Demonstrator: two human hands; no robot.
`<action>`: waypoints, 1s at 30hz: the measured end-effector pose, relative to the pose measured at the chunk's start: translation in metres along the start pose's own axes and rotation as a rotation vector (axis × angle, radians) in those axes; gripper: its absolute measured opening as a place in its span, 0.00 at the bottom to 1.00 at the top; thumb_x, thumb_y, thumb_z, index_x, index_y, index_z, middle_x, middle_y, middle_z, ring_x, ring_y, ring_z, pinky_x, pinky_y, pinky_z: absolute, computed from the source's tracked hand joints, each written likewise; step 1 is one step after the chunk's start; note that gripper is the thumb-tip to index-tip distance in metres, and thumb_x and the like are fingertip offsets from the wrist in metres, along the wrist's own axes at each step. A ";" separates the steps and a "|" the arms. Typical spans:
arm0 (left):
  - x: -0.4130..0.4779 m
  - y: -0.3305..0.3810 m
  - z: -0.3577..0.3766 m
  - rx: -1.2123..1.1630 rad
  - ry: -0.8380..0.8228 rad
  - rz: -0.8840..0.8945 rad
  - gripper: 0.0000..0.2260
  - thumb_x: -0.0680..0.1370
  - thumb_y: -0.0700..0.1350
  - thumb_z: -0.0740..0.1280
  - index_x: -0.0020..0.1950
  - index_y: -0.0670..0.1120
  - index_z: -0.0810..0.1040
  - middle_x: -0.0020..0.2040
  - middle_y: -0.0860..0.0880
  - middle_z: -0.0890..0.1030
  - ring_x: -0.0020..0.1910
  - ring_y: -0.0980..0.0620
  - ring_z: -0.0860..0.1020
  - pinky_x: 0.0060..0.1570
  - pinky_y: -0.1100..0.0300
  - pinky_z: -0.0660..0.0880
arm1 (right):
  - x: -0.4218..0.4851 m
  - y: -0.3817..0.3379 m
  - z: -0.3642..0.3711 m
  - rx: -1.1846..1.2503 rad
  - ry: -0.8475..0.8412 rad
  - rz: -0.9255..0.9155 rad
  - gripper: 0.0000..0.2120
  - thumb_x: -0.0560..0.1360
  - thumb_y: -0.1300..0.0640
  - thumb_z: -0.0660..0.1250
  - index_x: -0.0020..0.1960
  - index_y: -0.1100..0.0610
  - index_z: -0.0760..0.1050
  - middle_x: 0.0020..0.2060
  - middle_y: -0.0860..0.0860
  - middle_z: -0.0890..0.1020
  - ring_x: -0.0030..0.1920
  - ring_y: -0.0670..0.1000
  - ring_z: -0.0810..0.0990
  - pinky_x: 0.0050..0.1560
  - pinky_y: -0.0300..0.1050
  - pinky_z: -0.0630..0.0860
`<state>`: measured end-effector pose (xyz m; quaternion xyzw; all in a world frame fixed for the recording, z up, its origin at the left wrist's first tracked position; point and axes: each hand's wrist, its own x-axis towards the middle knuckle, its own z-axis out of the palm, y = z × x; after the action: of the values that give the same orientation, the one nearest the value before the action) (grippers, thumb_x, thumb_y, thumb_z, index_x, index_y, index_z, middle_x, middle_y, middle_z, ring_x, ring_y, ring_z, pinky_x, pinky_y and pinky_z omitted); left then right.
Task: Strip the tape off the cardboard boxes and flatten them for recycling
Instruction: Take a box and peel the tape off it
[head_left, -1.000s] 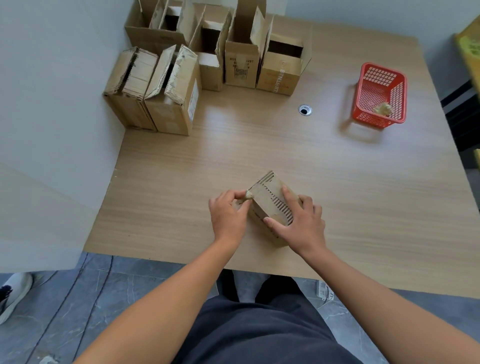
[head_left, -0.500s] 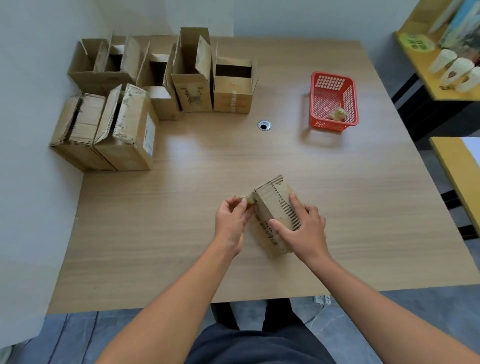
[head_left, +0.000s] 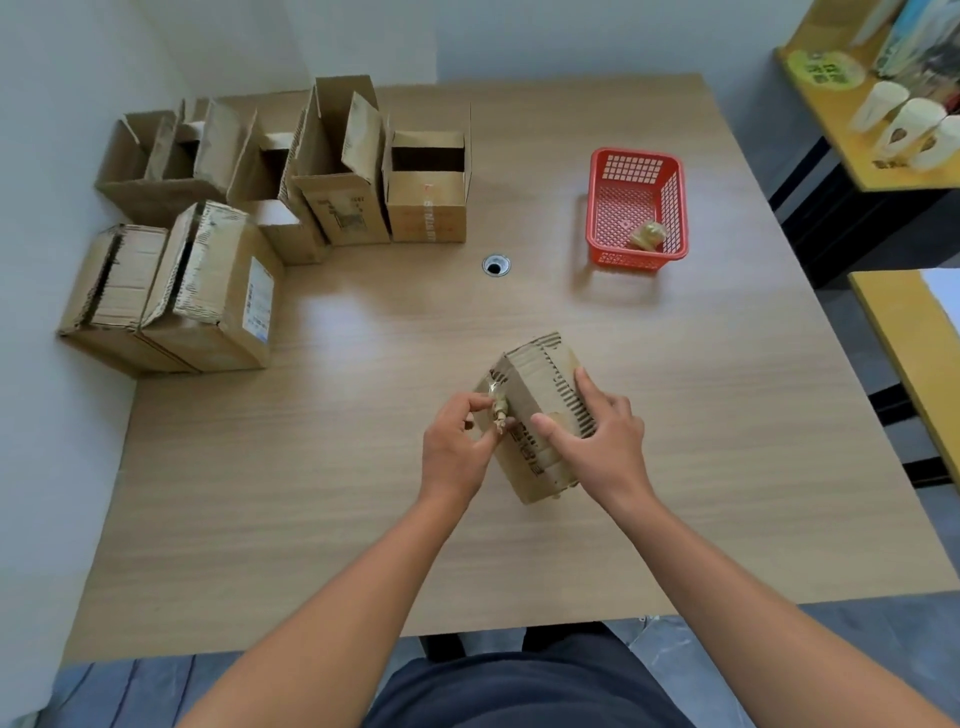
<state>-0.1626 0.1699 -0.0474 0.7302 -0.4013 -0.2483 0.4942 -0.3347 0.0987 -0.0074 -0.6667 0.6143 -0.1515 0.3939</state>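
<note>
**While right hand (head_left: 605, 441) pins box (head_left: 535, 467), left hand (head_left: 454, 449) has tape (head_left: 498, 408)**

On the table (head_left: 311, 467), near the front edge, the small box lies tilted. Right hand flat across its top, fingers spread and straight, pressing down. Left thumb and forefinger pinch a crumpled strip of tape at the box's left edge

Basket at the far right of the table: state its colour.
Red. The basket is open plastic mesh, and it shows best in the head view.
</note>
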 end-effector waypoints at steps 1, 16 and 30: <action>0.003 0.002 0.002 0.049 0.003 -0.009 0.12 0.72 0.48 0.79 0.51 0.54 0.80 0.52 0.61 0.79 0.55 0.65 0.74 0.56 0.53 0.76 | 0.003 0.000 -0.004 -0.001 -0.005 0.002 0.49 0.61 0.22 0.64 0.79 0.34 0.58 0.60 0.44 0.69 0.62 0.49 0.64 0.66 0.53 0.69; 0.026 0.052 0.043 -0.577 -0.067 -0.311 0.06 0.81 0.41 0.70 0.56 0.47 0.78 0.44 0.50 0.84 0.44 0.53 0.81 0.49 0.59 0.80 | 0.048 0.051 -0.082 -0.167 0.119 0.095 0.44 0.67 0.24 0.67 0.79 0.33 0.57 0.66 0.48 0.68 0.67 0.55 0.65 0.65 0.63 0.72; 0.162 0.113 0.154 -0.303 -0.229 -0.274 0.10 0.80 0.36 0.68 0.58 0.49 0.76 0.50 0.48 0.81 0.45 0.52 0.79 0.48 0.56 0.78 | 0.141 0.085 -0.148 -0.377 0.260 0.070 0.44 0.71 0.22 0.58 0.81 0.35 0.50 0.70 0.52 0.66 0.66 0.58 0.65 0.61 0.60 0.71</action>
<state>-0.2278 -0.0664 0.0021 0.6624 -0.3098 -0.4517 0.5111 -0.4671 -0.0786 -0.0125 -0.6819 0.6999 -0.1048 0.1848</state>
